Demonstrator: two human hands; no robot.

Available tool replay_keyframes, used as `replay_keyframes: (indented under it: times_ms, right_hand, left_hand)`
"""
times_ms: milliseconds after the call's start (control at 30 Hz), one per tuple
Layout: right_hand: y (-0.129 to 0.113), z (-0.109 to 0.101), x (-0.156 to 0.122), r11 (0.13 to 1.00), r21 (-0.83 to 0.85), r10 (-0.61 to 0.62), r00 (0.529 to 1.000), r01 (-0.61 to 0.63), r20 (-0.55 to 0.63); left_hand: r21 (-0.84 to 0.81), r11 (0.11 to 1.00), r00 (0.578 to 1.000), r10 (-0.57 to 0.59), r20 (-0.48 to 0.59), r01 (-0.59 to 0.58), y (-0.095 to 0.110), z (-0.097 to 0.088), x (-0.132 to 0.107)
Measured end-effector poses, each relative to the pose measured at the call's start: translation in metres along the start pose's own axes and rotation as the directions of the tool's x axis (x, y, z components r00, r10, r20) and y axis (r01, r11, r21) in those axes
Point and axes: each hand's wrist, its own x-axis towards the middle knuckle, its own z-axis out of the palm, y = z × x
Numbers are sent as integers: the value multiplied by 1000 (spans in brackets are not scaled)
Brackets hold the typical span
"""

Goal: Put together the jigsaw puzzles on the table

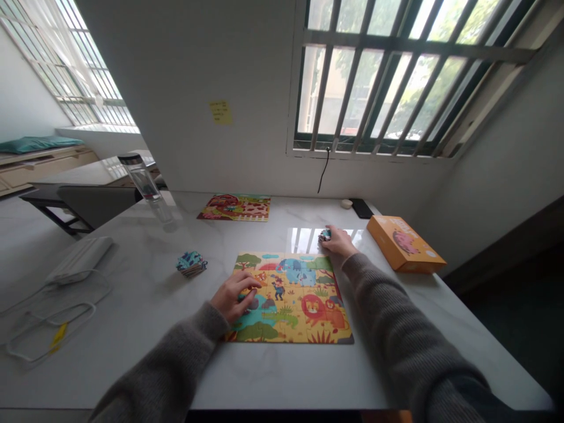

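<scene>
A jungle-animal jigsaw puzzle [291, 296] lies flat near the middle of the near edge of a white marble table [273, 382], showing lions, blue elephants and a small explorer figure. The person's left hand [232, 297] sits over the puzzle's near left part, its fingers curled closed around a small teal puzzle piece [241, 296], mostly hidden beneath them. The right hand [339, 242] rests just beyond the puzzle's far right corner, its fingers closed on a small bundle of puzzle pieces [325, 235] that touches the tabletop. Both forearms reach in from the near side in grey knit sleeves [396, 323]. To the left of the puzzle, well clear of it, sits a loose stack of puzzle pieces [191, 264]. Farther off, against the far wall, lies a smaller farm-scene puzzle [234, 207]. An orange puzzle box [405, 244] with a pig on its lid sits angled at the right edge, and beyond it are a dark phone [361, 208] and a small white object [346, 204]. A clear water bottle [143, 179] stands at the far left corner, while a folded white face mask [79, 259] lies on the left side of the table.
</scene>
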Motion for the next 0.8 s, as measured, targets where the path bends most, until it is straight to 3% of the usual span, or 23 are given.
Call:
replay_keyframes:
  times_ms: [200, 367, 500, 667, 733, 800]
  right_hand:
    - [-12, 1, -1, 998, -4, -55, 998, 55, 38]
    - [-15, 0, -4, 997, -13, -78, 995, 79, 62]
    - [-14, 0, -4, 993, 5, -118, 989, 118, 91]
    - [-15, 0, -2, 987, 39, -161, 981, 157, 112]
    - [-17, 0, -3, 985, 45, -168, 980, 164, 110]
    - [-19, 1, -4, 984, 52, -174, 979, 170, 106]
  left_hand:
    - [-75, 997, 999, 6, 38, -3, 12, -1, 15]
    - [-137, 990, 993, -29, 116, 45, 14, 8, 51]
    - [-238, 955, 975, -135, 176, 175, 4, 28, 87]
    - [-117, 972, 958, -176, 228, 206, -8, 59, 134]
    - [-32, 943, 915, -313, 253, 331, -11, 72, 156]
    - [-4, 924, 895, -368, 250, 382, -15, 86, 177]
